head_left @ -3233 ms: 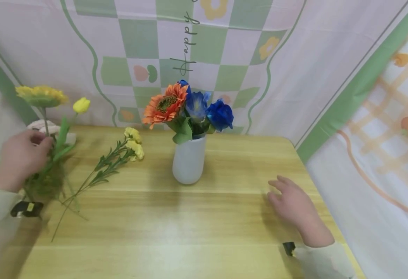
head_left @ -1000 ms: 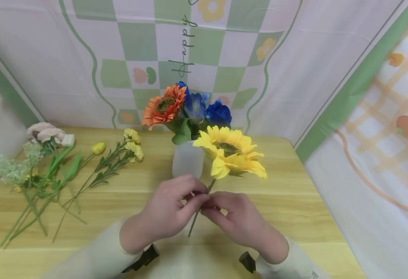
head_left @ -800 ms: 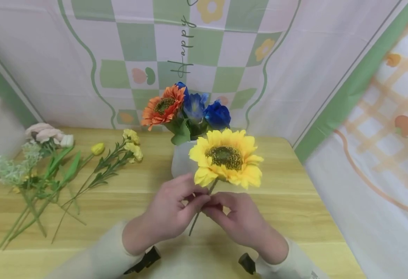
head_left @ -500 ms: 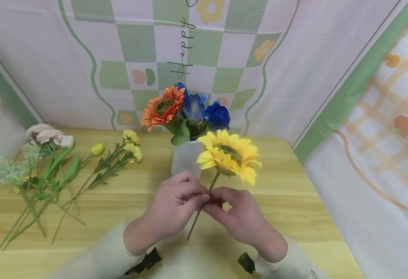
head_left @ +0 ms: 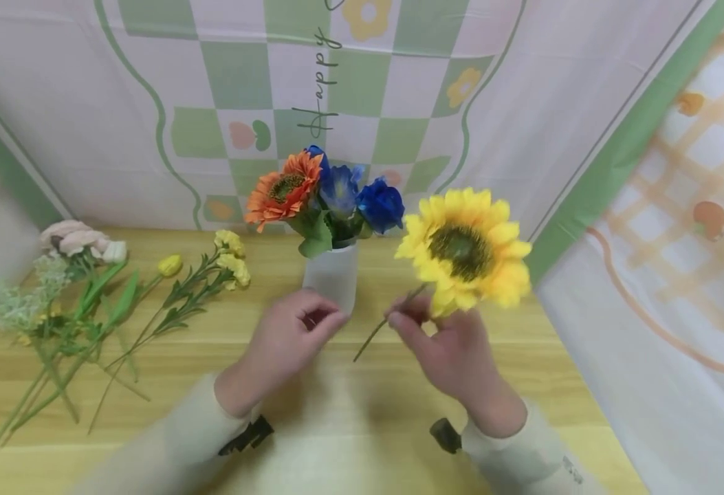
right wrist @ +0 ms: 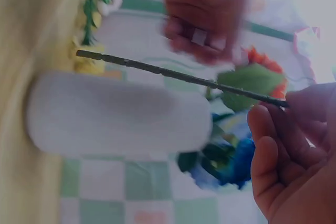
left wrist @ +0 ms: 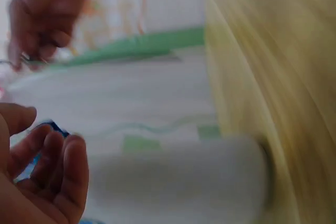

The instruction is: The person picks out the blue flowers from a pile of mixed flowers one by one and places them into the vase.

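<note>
My right hand (head_left: 454, 350) pinches the thin stem of a yellow sunflower (head_left: 463, 251), raised above the table to the right of a white vase (head_left: 331, 275). In the right wrist view the bare lower stem (right wrist: 157, 70) points away from the fingertips, passing in front of the vase's mouth side. My left hand (head_left: 287, 337) holds nothing; its fingers are loosely curled, with the thumb apart from them in the left wrist view. It is in front of the vase, covering its lower left part. The vase contains an orange sunflower (head_left: 284, 189) and several blue flowers (head_left: 380, 205).
On the wooden table's (head_left: 312, 440) left lie a yellow tulip (head_left: 170, 265), small yellow blossoms (head_left: 232, 261) on long stems, pale pink flowers (head_left: 77, 237) and whitish-green sprigs (head_left: 21, 295). Patterned cloth (head_left: 232, 75) hangs behind and at the sides.
The left hand has fetched the yellow sunflower from the left side and brought it to the right hand. Since half a second ago it has let go; the right hand moved the flower rightward, tilting it.
</note>
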`<state>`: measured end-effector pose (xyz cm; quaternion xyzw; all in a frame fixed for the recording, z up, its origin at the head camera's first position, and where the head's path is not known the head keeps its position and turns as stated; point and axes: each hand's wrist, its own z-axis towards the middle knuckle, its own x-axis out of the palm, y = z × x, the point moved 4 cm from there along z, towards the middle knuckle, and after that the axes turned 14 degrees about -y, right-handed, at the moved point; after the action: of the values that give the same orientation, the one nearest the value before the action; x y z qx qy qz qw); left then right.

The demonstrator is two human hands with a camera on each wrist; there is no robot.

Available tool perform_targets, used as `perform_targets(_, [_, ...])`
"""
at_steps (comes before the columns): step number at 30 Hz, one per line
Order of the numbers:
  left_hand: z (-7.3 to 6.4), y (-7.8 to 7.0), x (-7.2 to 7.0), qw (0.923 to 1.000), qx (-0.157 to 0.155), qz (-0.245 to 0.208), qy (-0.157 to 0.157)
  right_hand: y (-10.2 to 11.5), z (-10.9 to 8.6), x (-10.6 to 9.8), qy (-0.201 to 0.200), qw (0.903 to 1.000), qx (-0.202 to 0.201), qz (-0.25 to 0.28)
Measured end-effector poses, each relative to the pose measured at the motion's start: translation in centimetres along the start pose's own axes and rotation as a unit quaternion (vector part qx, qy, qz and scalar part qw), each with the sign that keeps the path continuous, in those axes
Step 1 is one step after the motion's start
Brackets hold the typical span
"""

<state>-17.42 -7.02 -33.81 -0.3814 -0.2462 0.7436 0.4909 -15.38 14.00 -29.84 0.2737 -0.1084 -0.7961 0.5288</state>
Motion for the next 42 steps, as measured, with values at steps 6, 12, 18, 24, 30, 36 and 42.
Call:
perform_targets(6, [1.5, 4.2, -0.8, 0.9938, -0.083, 0.031, -0.068, 0.6, 2.7, -2.0, -0.088, 0.995, 0.017, -0.044])
perform_targets(12, [2.4, 6.9, -0.4, 0.9901, -0.127, 0.037, -0.048, 2.5, 5.3, -1.9, -0.174, 0.9797, -0.028, 0.095])
perform_targets(18, [3.1, 8.8, 1.1, 0.9883, -0.152, 0.003, -0.004, 3.4, 7.0, -0.5, -0.181, 0.9775, -0.068, 0.084])
perform_targets(24, [3.3, 9.1, 1.7, 0.9873, -0.158, 0.014, -0.003, 2.4, 8.1, 1.6, -0.144, 0.9857, -0.07, 0.054])
perform_targets(30, [3.4, 9.3, 1.9, 0.9864, -0.162, 0.03, -0.003, 1.8, 9.4, 3.4, -0.088, 0.9944, -0.057, -0.007])
perform_targets(36, [3.5, 9.3, 1.9, 0.9871, -0.153, 0.048, 0.009, 1.0, 9.5, 4.9, -0.051, 0.9951, -0.061, -0.057])
perform_targets(42, [3.5, 9.3, 1.9, 0.988, -0.146, 0.046, 0.018, 0.0, 8.7, 7.2, -0.014, 0.9871, -0.109, -0.116])
